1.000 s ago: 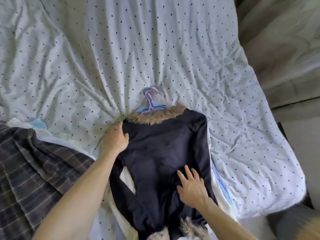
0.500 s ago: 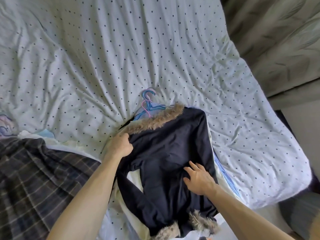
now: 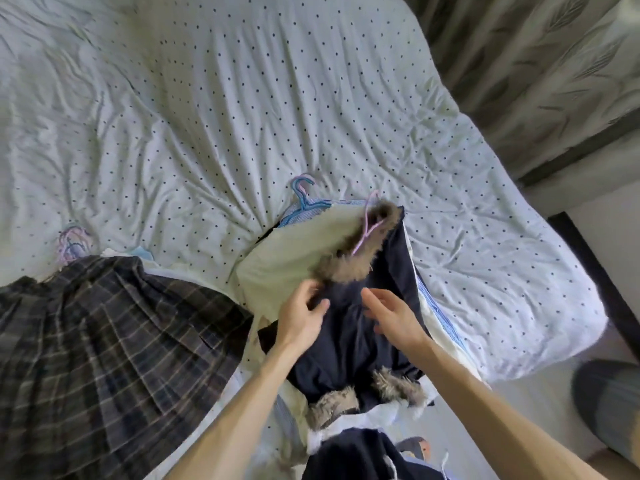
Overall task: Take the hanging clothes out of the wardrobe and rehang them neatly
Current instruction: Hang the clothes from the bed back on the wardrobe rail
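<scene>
A navy garment (image 3: 349, 327) with a brown fur collar (image 3: 360, 254) and fur cuffs lies on the dotted bedsheet (image 3: 207, 109), on a pink hanger (image 3: 369, 225). My left hand (image 3: 303, 315) pinches the navy fabric just under the collar. Beside it, my right hand (image 3: 391, 315) hovers over the garment's chest with fingers spread and relaxed. A cream garment (image 3: 291, 258) lies beneath, uncovered on the left. Blue and pink hanger hooks (image 3: 303, 192) stick out above it.
A dark plaid pleated skirt (image 3: 104, 358) covers the bed's lower left, with a pale hanger (image 3: 71, 242) at its top. Blue-striped clothing (image 3: 440, 313) lies under the pile's right edge. Curtains (image 3: 540, 71) hang at the right. The bed's edge runs down the right side.
My left hand has pulled the navy garment's left shoulder toward the right, uncovering the cream garment. My right hand lifted off the lower front and moved up near the collar.
</scene>
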Motion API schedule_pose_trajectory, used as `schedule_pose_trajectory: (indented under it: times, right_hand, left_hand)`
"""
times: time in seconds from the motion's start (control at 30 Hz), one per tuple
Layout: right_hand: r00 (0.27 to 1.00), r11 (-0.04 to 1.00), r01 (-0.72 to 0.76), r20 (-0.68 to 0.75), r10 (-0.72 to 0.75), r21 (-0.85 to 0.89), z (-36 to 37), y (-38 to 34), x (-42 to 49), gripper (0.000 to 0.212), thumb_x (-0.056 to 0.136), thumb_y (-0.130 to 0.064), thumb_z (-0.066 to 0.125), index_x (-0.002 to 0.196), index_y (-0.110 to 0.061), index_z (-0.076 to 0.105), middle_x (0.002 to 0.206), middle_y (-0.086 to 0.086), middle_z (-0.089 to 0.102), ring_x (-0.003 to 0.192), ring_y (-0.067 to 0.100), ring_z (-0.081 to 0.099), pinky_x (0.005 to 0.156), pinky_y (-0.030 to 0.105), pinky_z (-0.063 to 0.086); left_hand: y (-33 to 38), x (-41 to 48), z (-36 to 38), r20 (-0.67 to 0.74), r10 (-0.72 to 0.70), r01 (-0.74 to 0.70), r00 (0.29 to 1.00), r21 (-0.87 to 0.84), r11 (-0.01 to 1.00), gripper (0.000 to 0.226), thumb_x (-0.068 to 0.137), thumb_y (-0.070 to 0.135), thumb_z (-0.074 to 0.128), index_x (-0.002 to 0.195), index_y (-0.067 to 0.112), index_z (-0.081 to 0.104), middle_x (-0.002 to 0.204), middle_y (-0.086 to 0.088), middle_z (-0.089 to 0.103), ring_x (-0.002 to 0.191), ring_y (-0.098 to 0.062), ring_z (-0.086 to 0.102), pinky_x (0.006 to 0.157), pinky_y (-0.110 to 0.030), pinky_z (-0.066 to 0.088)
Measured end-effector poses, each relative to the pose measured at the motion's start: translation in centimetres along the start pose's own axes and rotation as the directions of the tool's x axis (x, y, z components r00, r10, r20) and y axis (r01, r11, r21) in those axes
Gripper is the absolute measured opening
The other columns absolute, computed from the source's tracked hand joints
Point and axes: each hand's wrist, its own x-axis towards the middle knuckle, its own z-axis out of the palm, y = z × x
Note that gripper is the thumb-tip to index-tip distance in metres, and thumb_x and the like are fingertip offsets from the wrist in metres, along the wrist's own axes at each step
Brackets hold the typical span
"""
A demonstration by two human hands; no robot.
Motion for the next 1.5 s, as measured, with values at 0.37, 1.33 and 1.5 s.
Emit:
schedule_pose_trajectory:
  times: [0.37, 1.33, 1.5]
  right_hand:
    - [0.974, 0.993, -0.041, -0.225, 0.015, -0.113, -7.8, 3.3, -8.7, 0.014, 0.086, -0.012, 0.056, 0.098, -0.019, 0.061, 0.088, -0.002, 0.067, 0.083, 0.019, 0.063, 0.074, 0.033, 0.048]
    - [0.063, 0.966, 0.238, -0.994, 0.087, 0.100, -22.4, 33.9, -62.0, 0.040, 0.092, 0.000, 0.053, 0.114, -0.031, 0.066, 0.086, -0.027, 0.069, 0.079, -0.003, 0.067, 0.074, 0.015, 0.052]
    - [-0.124, 0.939, 0.183, -0.940, 0.317, 0.292, -20.2, 39.1, -67.9, 0.024, 0.091, -0.035, 0.070, 0.113, -0.039, 0.062, 0.086, -0.022, 0.066, 0.088, -0.001, 0.060, 0.080, 0.016, 0.041]
  left_hand:
    - [6.0, -6.3, 5.8, 0.344, 0.267, -0.353, 0.900, 0.217, 0.910, 0.059, 0.090, 0.023, 0.063, 0.139, 0.033, 0.032, 0.132, 0.005, 0.055, 0.098, -0.008, 0.060, 0.091, -0.032, 0.051]
    - [22.3, -49.0, 42.0, 0.658, 0.533, -0.846, -0.532, -0.388, -0.366, 0.029, 0.097, 0.049, 0.046, 0.112, 0.033, 0.065, 0.107, 0.015, 0.067, 0.094, -0.016, 0.062, 0.084, -0.037, 0.048]
    - [20.2, -58.0, 47.8, 0.694, 0.495, -0.840, -0.523, -0.517, -0.164, 0.025, 0.098, 0.043, 0.055, 0.089, 0.024, 0.067, 0.085, 0.013, 0.068, 0.084, -0.014, 0.058, 0.082, -0.042, 0.049]
